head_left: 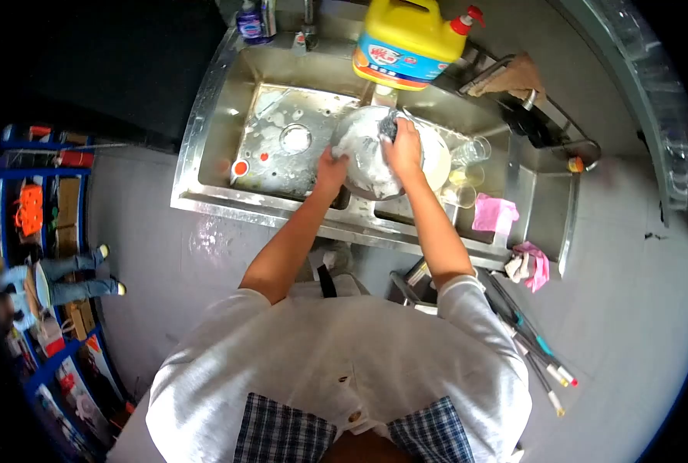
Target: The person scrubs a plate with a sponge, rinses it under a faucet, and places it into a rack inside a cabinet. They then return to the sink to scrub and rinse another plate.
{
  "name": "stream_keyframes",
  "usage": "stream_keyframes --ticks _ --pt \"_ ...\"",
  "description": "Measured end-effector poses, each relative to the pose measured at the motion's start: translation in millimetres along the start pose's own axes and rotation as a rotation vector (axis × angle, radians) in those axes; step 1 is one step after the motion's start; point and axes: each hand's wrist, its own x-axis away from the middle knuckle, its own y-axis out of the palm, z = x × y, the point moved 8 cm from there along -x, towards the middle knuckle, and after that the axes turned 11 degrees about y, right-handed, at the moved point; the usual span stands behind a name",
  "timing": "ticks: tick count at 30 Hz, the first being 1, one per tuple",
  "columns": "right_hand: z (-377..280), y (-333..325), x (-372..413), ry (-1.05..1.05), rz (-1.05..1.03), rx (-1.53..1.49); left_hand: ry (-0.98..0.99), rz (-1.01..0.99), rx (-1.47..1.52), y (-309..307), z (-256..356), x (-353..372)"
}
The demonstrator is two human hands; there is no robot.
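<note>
A round metal bowl (365,158) covered in white suds is held over the divider between the sink basins. My left hand (331,171) is closed on its left rim, with the thumb on the near face. On the upper right of the bowl, my right hand (405,150) presses a dark grey scouring pad (389,126) against the soapy surface. Behind the right hand, a pale plate or bowl (437,160) is partly hidden. Several clear glasses (475,150) lie to the right of it in the basin.
A large yellow detergent jug (406,46) stands at the sink's back edge, beside a faucet (308,31) and a purple bottle (251,23). Pink cloths (495,214) lie on the right. Long-handled tools (533,347) rest on the floor. Another person (59,282) stands by shelves at left.
</note>
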Motion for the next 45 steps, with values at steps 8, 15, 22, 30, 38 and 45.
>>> stream_keyframes --ticks 8,15,22,30,38,45 --pt "-27 22 82 -0.389 -0.306 0.062 -0.079 0.289 0.184 -26 -30 11" --pt "-20 21 0 -0.171 -0.022 0.198 0.033 0.101 -0.224 4 5 6" --pt "0 17 63 -0.192 -0.307 0.268 0.062 0.139 -0.064 -15 8 -8" --pt "-50 66 28 -0.146 -0.273 0.159 -0.076 0.107 -0.167 -18 -14 -13" --pt "4 18 3 0.045 -0.159 0.419 -0.059 0.081 -0.165 -14 -5 -8" --pt "-37 50 71 -0.256 -0.354 0.257 -0.073 0.194 -0.208 -32 -9 -22"
